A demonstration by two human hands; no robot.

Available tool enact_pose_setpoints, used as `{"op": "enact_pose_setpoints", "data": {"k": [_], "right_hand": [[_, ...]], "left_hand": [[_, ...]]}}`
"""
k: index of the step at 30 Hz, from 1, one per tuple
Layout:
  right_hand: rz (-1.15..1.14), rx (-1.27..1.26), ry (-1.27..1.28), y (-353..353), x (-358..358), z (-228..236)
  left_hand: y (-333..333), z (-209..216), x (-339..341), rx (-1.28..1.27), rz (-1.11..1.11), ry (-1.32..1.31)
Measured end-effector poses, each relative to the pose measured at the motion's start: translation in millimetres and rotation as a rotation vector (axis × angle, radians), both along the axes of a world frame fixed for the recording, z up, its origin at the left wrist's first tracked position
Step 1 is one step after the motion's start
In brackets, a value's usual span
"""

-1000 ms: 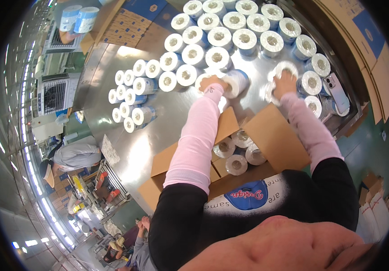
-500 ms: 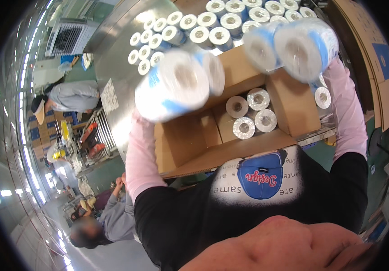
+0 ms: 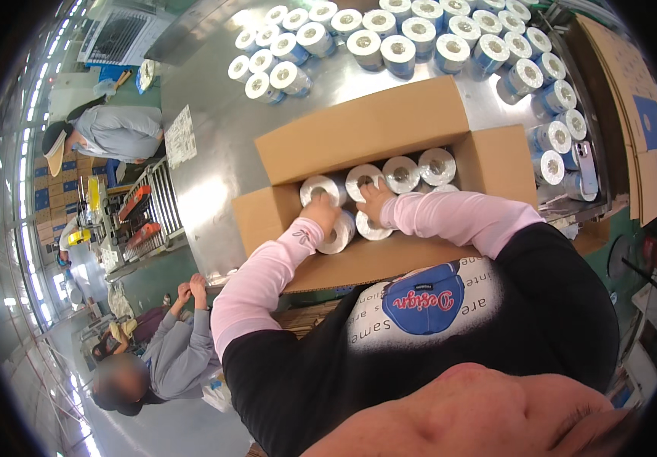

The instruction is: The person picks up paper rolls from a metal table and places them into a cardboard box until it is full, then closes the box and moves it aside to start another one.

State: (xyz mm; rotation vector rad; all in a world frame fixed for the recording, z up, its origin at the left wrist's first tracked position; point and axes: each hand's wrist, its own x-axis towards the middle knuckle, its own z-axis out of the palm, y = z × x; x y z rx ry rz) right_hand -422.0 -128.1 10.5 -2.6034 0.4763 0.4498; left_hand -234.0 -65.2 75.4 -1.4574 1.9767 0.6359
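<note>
- The left hand is curled down over a white roll at the near left of the cardboard box, seemingly gripping it.
- The right hand lies flat, fingers spread, on another roll just beside it.
- A far row of rolls stands on end in the box.
- The box sits on a shiny metal table with many blue-wrapped rolls at its far side.
- Left, two people in grey work by a roller conveyor on a green floor.

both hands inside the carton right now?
Yes. The left hand and the right hand both rest on white paper rolls inside the open cardboard box.
</note>
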Motion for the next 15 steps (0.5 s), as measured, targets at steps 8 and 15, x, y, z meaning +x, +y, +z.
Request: {"op": "enact_pose_setpoints", "data": {"k": [8, 15], "right_hand": [[-0.839, 0.287, -0.897, -180.2, -158.5, 146.2], [-1.025, -0.169, 0.546, -193.2, -421.5, 7.0]], "left_hand": [[-110.7, 48.1, -17.1, 0.529, 0.337, 0.735], [-333.7, 6.2, -47.1, -0.168, 0.602, 0.879]]}}
